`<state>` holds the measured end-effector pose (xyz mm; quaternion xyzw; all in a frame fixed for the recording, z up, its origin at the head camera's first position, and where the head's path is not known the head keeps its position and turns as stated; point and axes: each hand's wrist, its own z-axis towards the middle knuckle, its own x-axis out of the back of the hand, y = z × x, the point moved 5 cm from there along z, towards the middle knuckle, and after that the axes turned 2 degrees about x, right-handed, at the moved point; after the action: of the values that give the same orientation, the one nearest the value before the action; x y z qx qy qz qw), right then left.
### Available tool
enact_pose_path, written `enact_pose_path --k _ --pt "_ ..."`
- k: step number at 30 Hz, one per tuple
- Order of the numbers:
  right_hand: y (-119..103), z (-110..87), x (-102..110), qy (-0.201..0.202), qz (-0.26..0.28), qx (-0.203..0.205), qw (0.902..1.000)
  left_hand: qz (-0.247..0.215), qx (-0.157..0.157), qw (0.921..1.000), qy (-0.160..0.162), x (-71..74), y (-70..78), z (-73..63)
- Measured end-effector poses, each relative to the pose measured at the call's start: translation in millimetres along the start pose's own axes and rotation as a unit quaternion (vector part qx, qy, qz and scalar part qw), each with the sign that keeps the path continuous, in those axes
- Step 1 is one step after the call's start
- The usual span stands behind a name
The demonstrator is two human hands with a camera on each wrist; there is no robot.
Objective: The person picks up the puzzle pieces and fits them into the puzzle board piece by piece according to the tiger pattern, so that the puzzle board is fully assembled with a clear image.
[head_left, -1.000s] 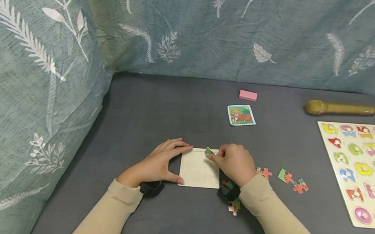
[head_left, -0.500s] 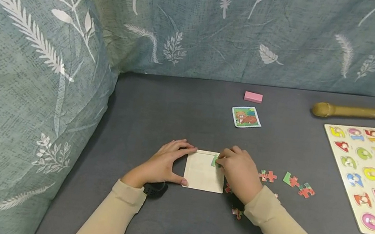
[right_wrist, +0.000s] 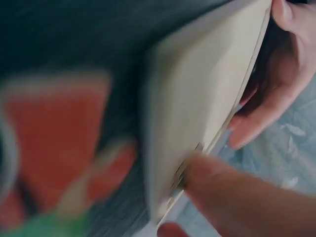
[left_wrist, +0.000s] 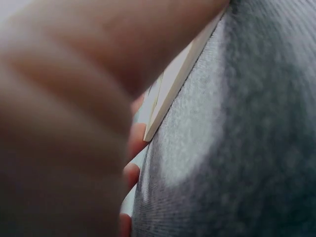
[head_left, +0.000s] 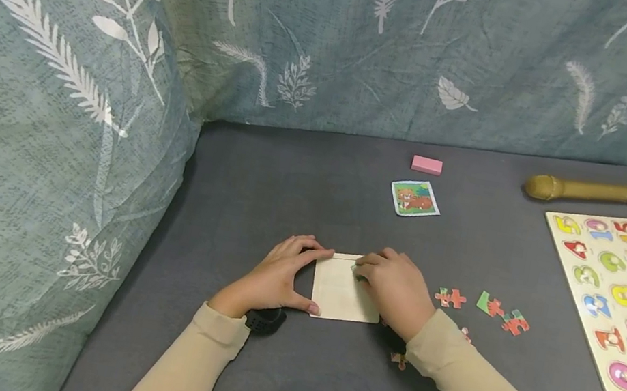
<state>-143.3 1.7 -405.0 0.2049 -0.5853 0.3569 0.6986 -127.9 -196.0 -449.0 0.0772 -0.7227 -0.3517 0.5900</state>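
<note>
— Right hand has shifted since a second ago. Green puzzle piece then showed across the far edge of the pale wooden tray; now it sits just inside that edge, mostly covered by the fingers.

— Its grip?

— Fingers curled in, nearly closed, with the piece at the fingertips. Right wrist view: one fingertip against it, blurred. Exact pinch hidden.

— Piece relative to grip?

— At the left end of the fingertips, where a sliver of green shows. Bulk of the hand lies to the right, over the tray's far right corner and right edge. Piece itself: near the far edge, a little right of its middle.

— And the left hand?

— Spread wide, thumb on the tray's near left corner, forefinger on the far left corner, tray held between them. Left wrist view shows the tray's side against the grey table.

— Surroundings?

— Beyond the tray's right edge, joined loose pieces and another cluster. One more piece off the near right corner, partly under the sleeve. Toward the table's far edge, picture card, then pink block. Number board along the table's right side, olive rod by the far right corner.
</note>
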Motion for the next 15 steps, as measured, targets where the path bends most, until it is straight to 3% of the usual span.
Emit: enact_pose_path --k 6,10,15 --pt "-5.0 -24.7 -3.4 -0.015 -0.082 0.015 0.9964 0.004 -0.002 1.0000 -0.003 -2.8 2.6 1.1" --pt "-17.5 -24.8 -2.5 -0.017 -0.139 0.032 0.9897 0.002 0.002 1.0000 0.004 -2.2 1.1 1.1" --pt "-26.4 -16.8 2.1 -0.027 -0.183 -0.018 0.9825 0.009 0.002 0.9999 0.008 -0.8 1.0 0.4"
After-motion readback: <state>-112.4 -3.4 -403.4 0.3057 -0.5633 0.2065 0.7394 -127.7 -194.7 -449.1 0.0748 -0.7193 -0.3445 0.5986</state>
